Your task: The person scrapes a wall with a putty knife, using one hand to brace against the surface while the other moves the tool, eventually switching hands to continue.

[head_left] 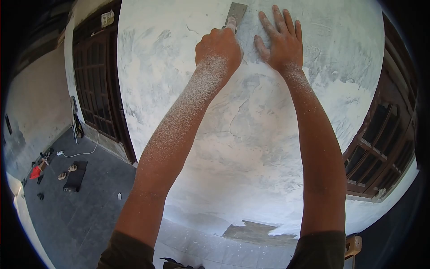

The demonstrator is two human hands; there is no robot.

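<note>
High on the white, patchy wall [260, 130], my left hand [219, 48] is wrapped round the handle of a putty knife [236, 14]. The flat metal blade points upward against the wall, and part of the handle is hidden by my fingers. To its right, my right hand [282, 42] lies on the wall with its fingers spread and holds nothing. White dust covers my left forearm and the fingers of both hands.
A dark wooden door [95, 80] stands at the left, a brown window frame [380, 152] at the right. On the grey floor [89, 219] are a dark mat [75, 176], sandals [62, 176], a red item [35, 172] and a white cable [85, 154].
</note>
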